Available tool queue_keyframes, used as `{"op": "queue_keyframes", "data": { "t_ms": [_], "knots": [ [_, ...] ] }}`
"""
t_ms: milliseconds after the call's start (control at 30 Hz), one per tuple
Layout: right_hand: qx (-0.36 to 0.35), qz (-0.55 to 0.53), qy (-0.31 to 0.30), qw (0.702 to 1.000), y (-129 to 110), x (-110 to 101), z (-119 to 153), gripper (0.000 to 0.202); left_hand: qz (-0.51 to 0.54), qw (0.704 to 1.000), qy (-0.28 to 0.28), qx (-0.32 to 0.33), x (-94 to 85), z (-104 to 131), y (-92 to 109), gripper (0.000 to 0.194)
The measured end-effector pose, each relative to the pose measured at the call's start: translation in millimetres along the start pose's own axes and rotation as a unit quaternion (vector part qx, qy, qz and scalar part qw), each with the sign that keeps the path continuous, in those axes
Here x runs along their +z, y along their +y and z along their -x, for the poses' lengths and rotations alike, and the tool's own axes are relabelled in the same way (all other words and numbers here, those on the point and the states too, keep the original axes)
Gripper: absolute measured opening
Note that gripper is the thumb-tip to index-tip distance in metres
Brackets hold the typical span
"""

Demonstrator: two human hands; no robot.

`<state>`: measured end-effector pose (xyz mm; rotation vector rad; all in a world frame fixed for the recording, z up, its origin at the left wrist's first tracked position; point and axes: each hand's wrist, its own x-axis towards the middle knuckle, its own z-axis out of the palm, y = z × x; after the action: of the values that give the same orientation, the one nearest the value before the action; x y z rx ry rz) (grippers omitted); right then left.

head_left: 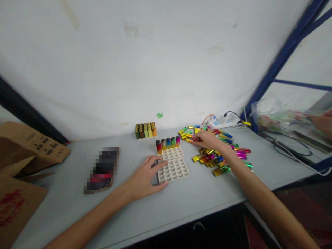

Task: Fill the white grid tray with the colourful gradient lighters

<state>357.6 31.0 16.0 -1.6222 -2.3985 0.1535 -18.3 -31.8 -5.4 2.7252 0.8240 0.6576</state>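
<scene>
A white plastic tray [172, 165] with rows of small slots lies on the table, and a row of shiny coloured lighters [168, 143] stands upright along its far edge. My left hand [146, 176] rests at the tray's left side, fingers apart, a fingertip over the slots and the thumb by the near corner. To the right, a loose heap of metallic lighters [207, 158] in gold, pink, green and blue lies spread out. At the heap's far left part, my right hand [207, 140] has its fingers closed on a gold lighter [189, 140]; the fingertips partly cover it.
A filled block of green, yellow and orange lighters [145, 130] stands by the wall. A pixelated flat object [102, 170] lies left, near cardboard boxes [33, 148]. A power strip [224, 120] with cables sits at the back right. Another person's hand [323, 122] is beyond the blue frame [269, 74].
</scene>
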Motion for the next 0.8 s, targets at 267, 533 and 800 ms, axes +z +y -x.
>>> {"op": "queue_keyframes", "data": {
  "t_ms": [267,533,800],
  "knots": [
    [0.051,0.033,0.026,0.998,-21,-5,3,0.026,-0.004,1.0,-0.007,-0.002,-2.1,0,2,0.058],
    [0.004,0.017,0.002,1.0,-31,2,14,0.029,-0.002,1.0,-0.012,-0.004,-2.1,-1,2,0.06],
    [0.026,-0.242,0.089,0.966,-43,-5,15,0.03,-0.005,1.0,-0.022,-0.005,-2.2,0,2,0.06]
  ]
}}
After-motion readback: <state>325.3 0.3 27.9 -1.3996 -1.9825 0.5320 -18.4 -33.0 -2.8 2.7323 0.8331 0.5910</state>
